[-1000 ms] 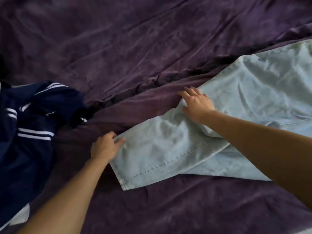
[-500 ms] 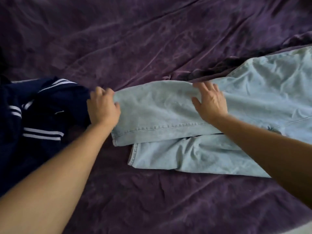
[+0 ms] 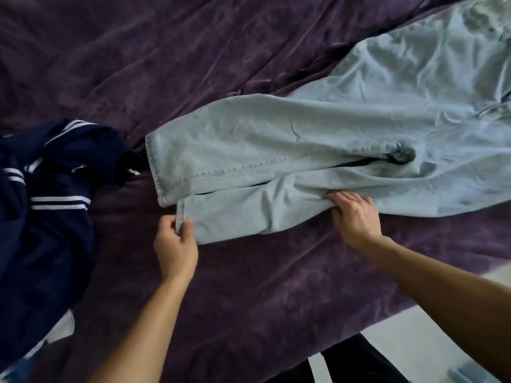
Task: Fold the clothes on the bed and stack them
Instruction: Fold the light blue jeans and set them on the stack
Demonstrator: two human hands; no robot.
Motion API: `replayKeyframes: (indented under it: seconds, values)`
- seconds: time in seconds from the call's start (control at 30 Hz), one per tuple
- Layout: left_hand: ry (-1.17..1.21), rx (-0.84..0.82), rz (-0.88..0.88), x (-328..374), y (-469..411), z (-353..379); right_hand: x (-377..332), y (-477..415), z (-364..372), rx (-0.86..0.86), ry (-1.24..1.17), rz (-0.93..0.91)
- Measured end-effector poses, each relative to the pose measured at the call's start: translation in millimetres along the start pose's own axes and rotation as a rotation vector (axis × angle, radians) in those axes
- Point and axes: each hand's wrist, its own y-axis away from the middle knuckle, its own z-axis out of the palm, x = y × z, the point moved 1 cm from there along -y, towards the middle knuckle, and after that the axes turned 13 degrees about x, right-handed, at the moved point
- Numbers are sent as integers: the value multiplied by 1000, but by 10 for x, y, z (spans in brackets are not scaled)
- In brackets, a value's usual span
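Note:
Pale blue jeans (image 3: 318,128) lie spread across the purple bedspread (image 3: 193,56), waist toward the upper right, both legs pointing left, one beside the other. My left hand (image 3: 175,244) pinches the hem corner of the nearer leg between thumb and fingers. My right hand (image 3: 352,214) grips a bunch of cloth along the near edge of that same leg, about halfway up. A navy garment with white stripes (image 3: 52,200) lies crumpled at the left, close to the hem of the far leg.
The bed's near edge (image 3: 345,341) runs diagonally at the lower right, with pale floor (image 3: 431,346) and my dark trouser legs (image 3: 356,363) beyond it. Bare purple bedspread stretches behind the jeans and in front of my hands.
Both hands left the far jeans leg, which now lies flat, and came down to the nearer leg. The left now pinches its hem; the right grips its near edge.

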Motion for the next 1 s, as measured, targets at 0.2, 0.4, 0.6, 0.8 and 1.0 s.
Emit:
replayKeyframes:
  seconds: [0.2,0.4,0.6,0.8,1.0]
  values:
    - [-533,-487,-357,-473,317,-544,109,571,-537,-183,-75,-214]
    - [-784,-91,-34,-199,436,-373,780,913,-522,25,5,12]
    - [-505,-353,829,330,1230,388,1246,1087,-333,-284,393,11]
    - [-1074,-682,878,-232,1722,714,1413,809,-201,-233,467,54]
    - [-999,-774,795,-391,1702,378,1498,931,-474,-184,329,-16]
